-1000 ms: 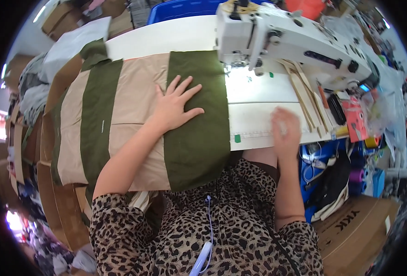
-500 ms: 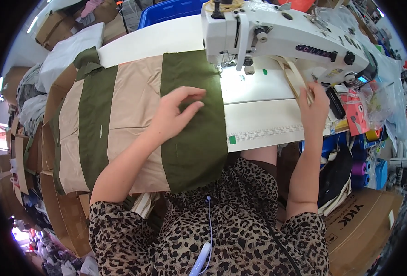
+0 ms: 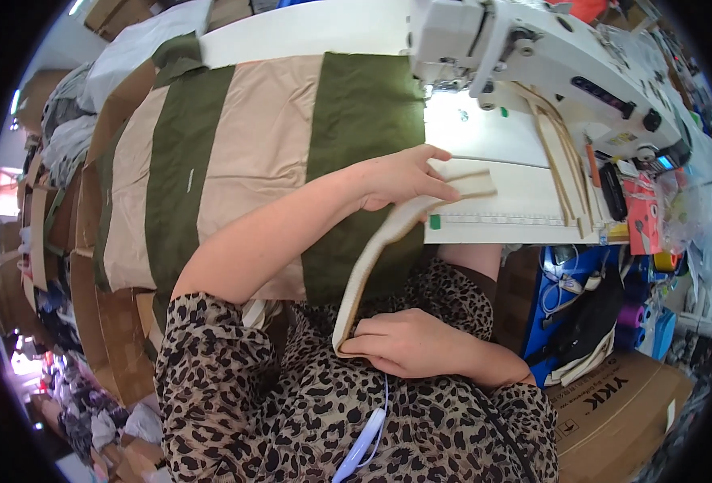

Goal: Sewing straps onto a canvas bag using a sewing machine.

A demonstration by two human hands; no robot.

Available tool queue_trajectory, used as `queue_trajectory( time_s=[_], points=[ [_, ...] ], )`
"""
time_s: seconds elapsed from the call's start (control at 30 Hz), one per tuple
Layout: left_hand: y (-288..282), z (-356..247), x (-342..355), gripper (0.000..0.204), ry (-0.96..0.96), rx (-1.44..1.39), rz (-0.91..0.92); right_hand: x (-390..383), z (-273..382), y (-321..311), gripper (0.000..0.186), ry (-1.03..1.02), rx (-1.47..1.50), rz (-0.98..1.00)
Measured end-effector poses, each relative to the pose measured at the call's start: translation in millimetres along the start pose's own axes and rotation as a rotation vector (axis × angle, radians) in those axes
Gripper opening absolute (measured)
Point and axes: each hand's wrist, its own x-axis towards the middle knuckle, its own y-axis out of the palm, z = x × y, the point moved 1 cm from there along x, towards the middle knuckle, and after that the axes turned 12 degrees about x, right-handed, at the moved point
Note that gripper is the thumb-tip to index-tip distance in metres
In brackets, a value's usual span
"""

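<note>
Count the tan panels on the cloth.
2. One tan panel is between two green panels, partly behind the left forearm; the other tan panel is toward the left edge of the cloth. Any folded underneath would be hidden.

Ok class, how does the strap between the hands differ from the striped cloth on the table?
The strap is narrow and cream with brown edges; the cloth is broad, with green and beige stripes. The strap curves between the left hand and right hand; the cloth lies spread, slightly creased, on the table. Both look like flexible fabric.

Fabric (image 3: 269, 129) on table (image 3: 525, 191), left of sewing machine (image 3: 569, 63)
</note>
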Motion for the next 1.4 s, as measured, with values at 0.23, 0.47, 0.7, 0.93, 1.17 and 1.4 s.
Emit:
queue_trajectory(
  time_s=[0.23,0.47,0.7,0.93,1.17,1.4],
  points=[
    [-12.9,-4.9,-39.5,0.048,0.122,0.522,-0.098,5.2,-15.3,10.3,0.037,0.017,-0.061,0.056],
    [-94.5,38.3,-101.1,0.025,0.387,-0.447,-0.414,-17.3,-24.2,0.2,0.042,0.208,-0.237,-0.078],
    [-152.9,77.4,-134.7,0.022,0.458,-0.891,-0.829,-39.7,-33.8,-23.7,0.043,0.175,-0.461,-0.517],
    [-160.6,20.0,-128.7,0.015,0.310,-0.213,-0.714,-41.7,-30.6,-50.3,0.034,0.062,-0.638,-0.599],
    [-105.6,-20.3,-34.4,0.030,0.128,0.709,-0.487,-16.1,-37.6,-67.0,0.028,-0.097,-0.631,-0.582],
    [-68.6,12.4,17.5,0.022,0.245,0.986,-0.667,2.1,-62.9,-67.1,0.024,-0.002,-0.621,-0.537]
  ],
)
